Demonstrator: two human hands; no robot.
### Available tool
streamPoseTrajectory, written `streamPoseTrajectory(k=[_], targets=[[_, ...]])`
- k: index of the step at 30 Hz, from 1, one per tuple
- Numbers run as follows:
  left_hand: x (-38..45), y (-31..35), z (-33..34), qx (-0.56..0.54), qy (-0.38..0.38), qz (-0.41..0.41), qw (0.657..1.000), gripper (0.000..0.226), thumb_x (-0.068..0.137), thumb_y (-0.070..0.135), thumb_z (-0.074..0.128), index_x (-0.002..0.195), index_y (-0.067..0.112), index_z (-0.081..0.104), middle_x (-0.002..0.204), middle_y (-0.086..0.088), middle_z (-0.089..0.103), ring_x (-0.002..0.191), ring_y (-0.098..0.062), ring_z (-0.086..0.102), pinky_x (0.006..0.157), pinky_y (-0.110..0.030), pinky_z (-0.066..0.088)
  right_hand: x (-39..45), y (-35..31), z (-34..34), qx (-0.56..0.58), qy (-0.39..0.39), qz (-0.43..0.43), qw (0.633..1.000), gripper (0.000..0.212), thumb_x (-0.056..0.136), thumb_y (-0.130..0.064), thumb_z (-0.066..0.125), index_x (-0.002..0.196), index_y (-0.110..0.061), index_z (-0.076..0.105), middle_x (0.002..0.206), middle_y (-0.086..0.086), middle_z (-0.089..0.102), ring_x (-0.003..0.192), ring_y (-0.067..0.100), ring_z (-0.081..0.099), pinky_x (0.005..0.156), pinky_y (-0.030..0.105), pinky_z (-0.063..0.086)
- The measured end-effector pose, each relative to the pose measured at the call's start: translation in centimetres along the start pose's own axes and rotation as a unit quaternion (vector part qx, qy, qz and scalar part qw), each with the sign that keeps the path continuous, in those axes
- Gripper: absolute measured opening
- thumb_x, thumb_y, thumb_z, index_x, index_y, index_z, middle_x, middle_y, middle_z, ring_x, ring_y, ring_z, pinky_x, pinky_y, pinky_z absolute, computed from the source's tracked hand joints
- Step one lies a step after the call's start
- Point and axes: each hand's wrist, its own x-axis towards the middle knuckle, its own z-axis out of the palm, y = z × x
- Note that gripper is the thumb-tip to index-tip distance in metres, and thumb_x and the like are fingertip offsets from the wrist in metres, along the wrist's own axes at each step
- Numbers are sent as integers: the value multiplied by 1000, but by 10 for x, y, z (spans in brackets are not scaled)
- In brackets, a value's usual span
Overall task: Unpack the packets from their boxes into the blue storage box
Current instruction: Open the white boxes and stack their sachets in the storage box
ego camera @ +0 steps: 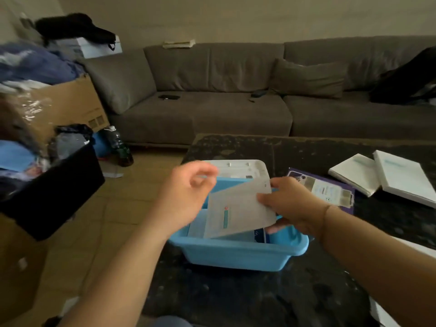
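A blue storage box (238, 253) sits on the dark table in front of me, with several pale packets lying inside it. My right hand (290, 206) pinches a white packet (236, 208) by its right edge and holds it tilted over the box. My left hand (186, 197) hovers at the box's left side, fingers loosely curled and blurred, holding nothing. A white lid or tray (243, 168) leans behind the box. A purple flattened box (325, 187) lies to the right of the blue one.
Two white boxes (387, 178) lie on the dark table (236, 298) at the right. A grey sofa (236, 102) stands behind. At the left are a black bin (54, 192), cardboard boxes (66, 105) with clothes, and bottles (120, 145) on the tiled floor.
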Motion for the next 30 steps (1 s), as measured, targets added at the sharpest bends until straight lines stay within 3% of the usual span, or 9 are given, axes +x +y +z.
streamPoseTrajectory(k=[4,7,9,12,16,20,23,25,30], targets=[[16,-11,4,238,-237,-10,942,18,92,23,67,106,34,71,107,18,69,93,-2,65,89,-32,56,19,1,23,-33,-27,20,999,32,97,-18,57,127,-16,50,113,10,61,88,28,68,49,33,60],[20,-15,12,292,-306,-39,905,24,94,18,63,110,33,71,117,13,65,101,-9,62,89,-30,54,26,5,37,-34,-47,32,998,25,97,-13,56,121,-11,53,103,12,63,83,32,68,50,38,61],[22,-19,15,308,-318,-52,895,29,95,11,59,109,33,72,115,10,65,99,-11,62,84,-27,53,30,11,43,-48,-35,37,998,24,95,-11,59,118,-6,56,103,16,64,83,34,68,54,42,61],[22,-23,20,321,-329,-56,886,33,96,7,56,112,32,71,114,8,64,98,-12,61,79,-26,53,35,17,46,-111,-29,36,993,30,88,-14,67,115,-2,61,106,18,67,93,36,69,74,49,61],[21,-24,23,360,-358,-50,860,35,95,9,57,119,32,68,122,3,58,94,-15,55,71,-22,45,36,16,42,-189,-62,45,979,27,87,-25,71,105,-7,59,99,12,68,90,30,70,76,40,61],[25,-26,26,382,-380,-59,841,30,90,20,68,118,29,67,120,2,58,102,-20,58,82,-31,52,27,1,32,-467,-78,-20,881,41,91,-41,63,114,-8,61,103,6,64,91,19,58,81,27,48],[34,-26,34,421,-364,-34,830,33,85,30,74,115,20,66,114,-2,60,101,-23,60,81,-35,54,26,-5,28,-543,-89,-48,833,38,92,-38,64,115,-8,64,110,7,67,89,17,57,85,28,49],[41,-27,40,424,-349,-26,835,37,84,34,74,116,19,64,113,-3,60,100,-23,61,79,-36,55,28,-2,29,-555,-97,-57,824,40,91,-35,65,120,-8,61,114,8,66,93,19,60,86,29,50],[47,-38,52,406,-363,-65,836,38,91,38,66,122,18,58,114,-4,60,99,-23,60,76,-31,48,36,12,34,-513,-72,-71,852,55,89,-31,68,130,-5,40,117,11,62,99,22,62,87,30,54]])
